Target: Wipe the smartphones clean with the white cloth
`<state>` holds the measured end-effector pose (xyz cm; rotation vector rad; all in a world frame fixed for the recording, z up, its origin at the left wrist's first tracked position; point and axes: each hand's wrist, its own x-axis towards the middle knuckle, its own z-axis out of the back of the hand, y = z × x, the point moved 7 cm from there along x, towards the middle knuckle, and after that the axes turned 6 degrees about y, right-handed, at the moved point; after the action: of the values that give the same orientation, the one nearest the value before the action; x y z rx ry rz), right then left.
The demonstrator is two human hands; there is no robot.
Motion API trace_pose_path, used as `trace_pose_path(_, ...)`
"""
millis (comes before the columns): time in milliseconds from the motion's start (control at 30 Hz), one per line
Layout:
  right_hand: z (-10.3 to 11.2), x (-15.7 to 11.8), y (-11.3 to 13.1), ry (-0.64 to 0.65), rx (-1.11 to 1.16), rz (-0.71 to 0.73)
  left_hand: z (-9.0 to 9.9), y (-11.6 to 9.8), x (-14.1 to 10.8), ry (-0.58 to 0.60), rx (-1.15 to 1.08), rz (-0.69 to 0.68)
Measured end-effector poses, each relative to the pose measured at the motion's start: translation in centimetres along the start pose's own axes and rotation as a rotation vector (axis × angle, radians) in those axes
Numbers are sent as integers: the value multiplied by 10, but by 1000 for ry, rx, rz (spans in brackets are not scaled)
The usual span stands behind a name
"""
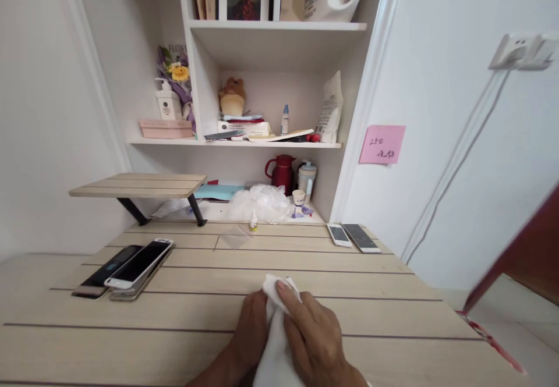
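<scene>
A white cloth (277,346) is bunched between my two hands at the front middle of the wooden table (196,311). On its left side, my left hand (250,332) has its fingers curled in against the cloth. My right hand (315,332) presses the cloth from the right, with its index finger lying on the top end. A small dark edge shows at the top of the cloth, but whatever is inside is hidden.
Several phones (140,263) lie at the left, and two more (360,238) at the back right. A small bottle (254,220) and a clear bag (234,237) sit at the back. A raised wooden stand (140,185) occupies the back left.
</scene>
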<state>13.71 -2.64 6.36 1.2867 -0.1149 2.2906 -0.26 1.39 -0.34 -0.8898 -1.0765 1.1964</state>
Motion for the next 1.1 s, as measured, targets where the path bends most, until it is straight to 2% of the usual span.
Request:
trace_pose_path(133, -5, -4, -9, 5, 16, -41, 0, -9, -3, -24, 162, -37)
trace_pose_path(300, -5, -1, -15, -3, 35, -92, -2, -11, -1, -45, 183, 37)
trace_pose_path(433, -1, 1, -9, 5, 20, -46, 1, -14, -1, -45, 175, -5)
trace_pose_path(533, 0, 2, -5, 5, 18, -30, 3, -13, -2, -62, 142, -16)
trace_pose_path(633, 2, 2, -10, -33, 63, -89, 3, -8, -2, -75, 29, 26)
trace_pose_path(700, 2, 2, -15, -45, 78, -129, 0, -5, -1, -55, -83, 60)
trace_pose_path(800, 0, 1, -16, -32, 63, -98, -4, -3, 0, -24, -184, 94)
trace_pose_path(867, -1, 1, -17, -26, 66, -93, -4, -2, 0, -25, -196, 114)
trace_pose_path(1033, 2, 1, -25, -60, 87, -238, 0, -2, 0, -74, -159, 146)
trace_pose_path(1100, 0, 2, -17, -26, 61, -168, -1, -6, 3, -40, -205, 129)
